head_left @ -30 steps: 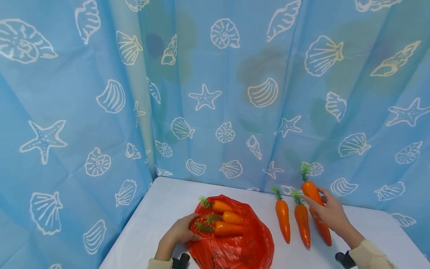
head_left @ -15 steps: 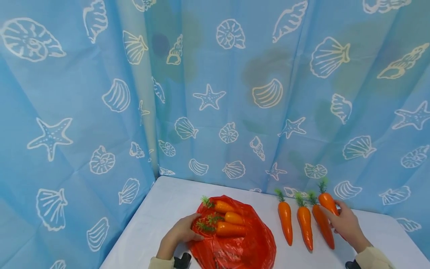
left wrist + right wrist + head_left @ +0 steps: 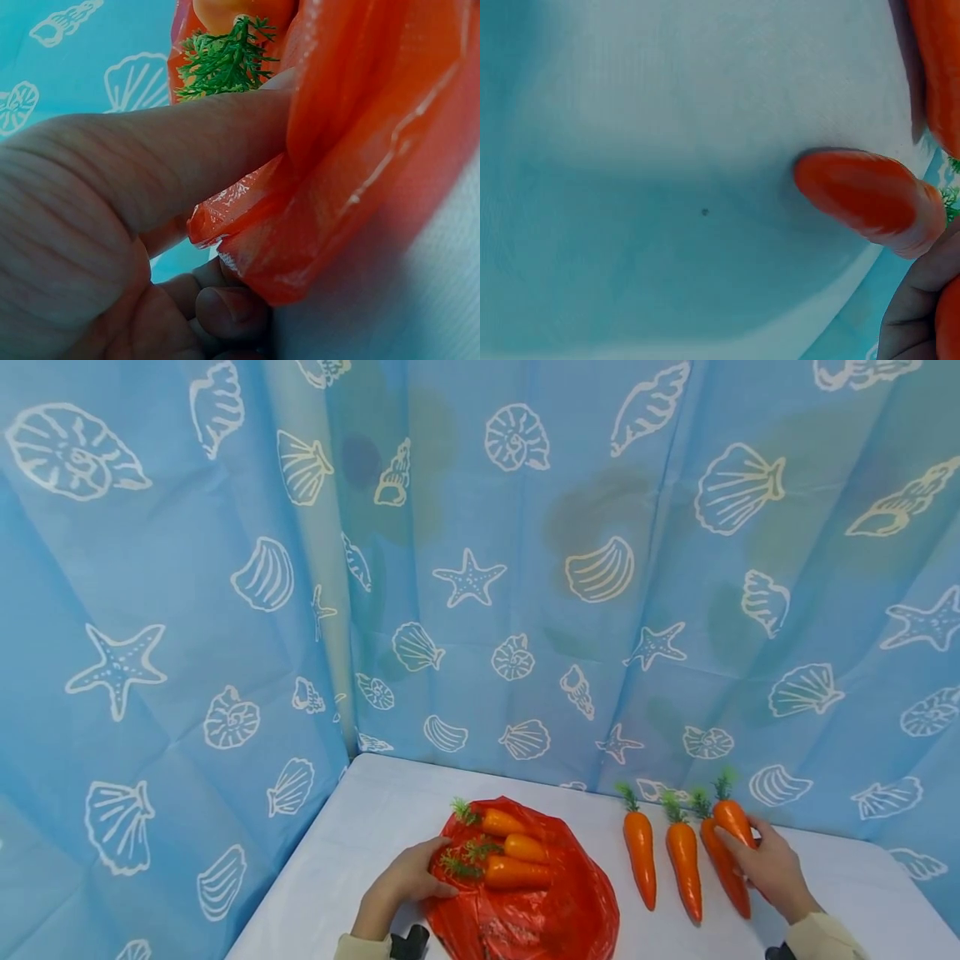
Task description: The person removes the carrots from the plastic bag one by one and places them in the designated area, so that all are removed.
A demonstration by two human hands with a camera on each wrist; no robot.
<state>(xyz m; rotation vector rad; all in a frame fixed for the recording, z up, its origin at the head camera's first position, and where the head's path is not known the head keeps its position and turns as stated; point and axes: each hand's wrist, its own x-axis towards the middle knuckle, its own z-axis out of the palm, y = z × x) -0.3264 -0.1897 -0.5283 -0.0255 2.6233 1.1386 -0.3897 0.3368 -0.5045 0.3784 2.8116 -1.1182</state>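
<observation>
On the table lies a red plastic bag [image 3: 540, 918] holding several carrots [image 3: 517, 873] with green tops. My left hand [image 3: 408, 875] grips the bag's left edge; in the left wrist view the thumb of that hand [image 3: 150, 165] lies over the red film [image 3: 262, 255]. At the right, my right hand [image 3: 772, 868] holds an orange carrot [image 3: 731, 820] by its upper part, beside another carrot [image 3: 723, 864] on the table. The right wrist view shows only part of that hand [image 3: 919, 307] at its edge, curled around an orange surface.
Two more carrots, one [image 3: 640, 856] and another [image 3: 683, 868], lie side by side between the bag and my right hand, tops toward the back. Behind the white table [image 3: 375, 802] hangs a blue curtain [image 3: 480, 610] with white shell prints.
My right hand has carried its carrot rightward and lowered it slightly, uncovering more of the carrot beside it. My left hand keeps its grip on the bag. The head view has shifted a little.
</observation>
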